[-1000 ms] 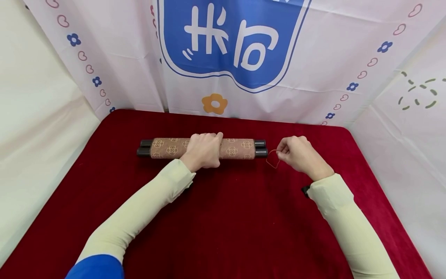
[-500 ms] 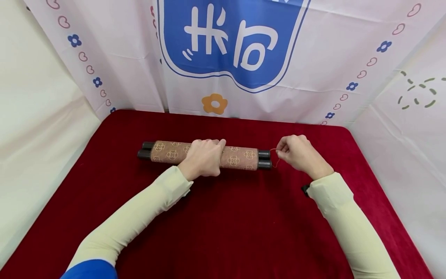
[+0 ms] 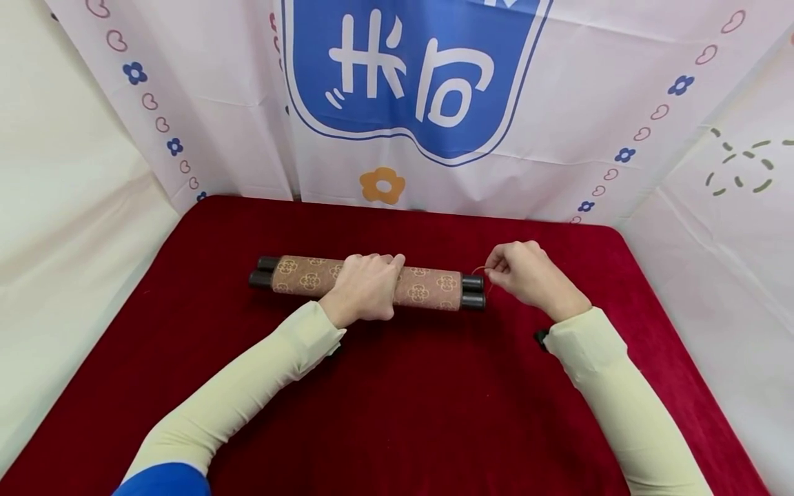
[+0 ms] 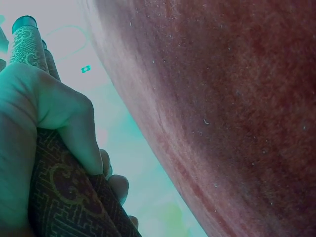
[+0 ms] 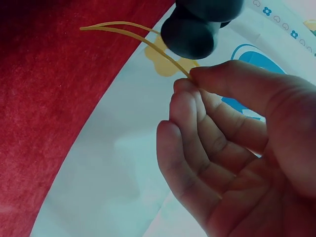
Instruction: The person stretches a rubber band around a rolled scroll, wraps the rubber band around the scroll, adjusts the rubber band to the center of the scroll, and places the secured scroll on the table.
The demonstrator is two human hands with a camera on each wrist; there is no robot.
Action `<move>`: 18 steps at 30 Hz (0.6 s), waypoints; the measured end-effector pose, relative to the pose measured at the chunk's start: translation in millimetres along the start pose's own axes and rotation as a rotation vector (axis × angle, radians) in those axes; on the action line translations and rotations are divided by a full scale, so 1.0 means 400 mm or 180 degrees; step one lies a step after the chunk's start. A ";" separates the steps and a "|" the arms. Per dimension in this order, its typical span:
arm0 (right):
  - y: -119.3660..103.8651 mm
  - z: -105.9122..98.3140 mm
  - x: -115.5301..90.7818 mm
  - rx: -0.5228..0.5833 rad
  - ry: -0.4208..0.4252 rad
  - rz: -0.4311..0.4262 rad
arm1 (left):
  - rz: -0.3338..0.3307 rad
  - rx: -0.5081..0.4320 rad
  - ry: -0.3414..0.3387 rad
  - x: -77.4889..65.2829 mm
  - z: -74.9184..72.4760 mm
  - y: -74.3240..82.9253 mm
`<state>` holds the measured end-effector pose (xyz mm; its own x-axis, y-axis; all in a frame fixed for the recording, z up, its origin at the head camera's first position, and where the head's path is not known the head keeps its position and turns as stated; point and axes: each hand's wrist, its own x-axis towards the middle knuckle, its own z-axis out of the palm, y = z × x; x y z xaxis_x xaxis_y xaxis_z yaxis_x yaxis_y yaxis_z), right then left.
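Note:
A rolled scroll (image 3: 428, 288) in brown brocade with gold motifs lies slightly slanted, its two rolls side by side with black knobs (image 3: 473, 301) at both ends. My left hand (image 3: 366, 286) grips it round the middle; in the left wrist view the fingers wrap the patterned cloth (image 4: 74, 192). Just off the scroll's right end, my right hand (image 3: 527, 275) pinches a thin yellow rubber band (image 5: 148, 42) between thumb and fingertips. The band hangs as a loop beside the dark knobs (image 5: 190, 37). Whether it encircles them cannot be made out.
A red velvet cloth (image 3: 397, 406) covers the table. Behind it hangs a white printed curtain (image 3: 248, 151) with a blue emblem (image 3: 415, 76). Plain light fabric walls (image 3: 74, 207) stand at both sides.
My left hand has shifted the scroll right and toward me, its right end tilting nearer. The knobs have come closer to the band, while my right hand has barely moved.

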<state>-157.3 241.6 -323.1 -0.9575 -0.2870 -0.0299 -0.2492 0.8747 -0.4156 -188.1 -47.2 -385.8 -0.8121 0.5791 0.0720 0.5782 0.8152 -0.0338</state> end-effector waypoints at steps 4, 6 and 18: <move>-0.011 -0.001 -0.004 0.0015 -0.0040 0.0008 | -0.0038 -0.0007 0.0038 0.000 0.007 -0.003; -0.016 -0.002 -0.007 0.0021 -0.0065 0.0016 | -0.0077 -0.0001 0.0057 -0.001 0.009 -0.004; -0.027 0.003 -0.021 0.0070 -0.0041 -0.0064 | -0.0214 -0.0012 0.0154 0.000 0.016 0.001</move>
<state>-146.3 234.3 -319.5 -0.9502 -0.3097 -0.0331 -0.2651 0.8599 -0.4362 -188.2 -46.9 -392.4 -0.8444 0.5217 0.1222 0.5230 0.8520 -0.0234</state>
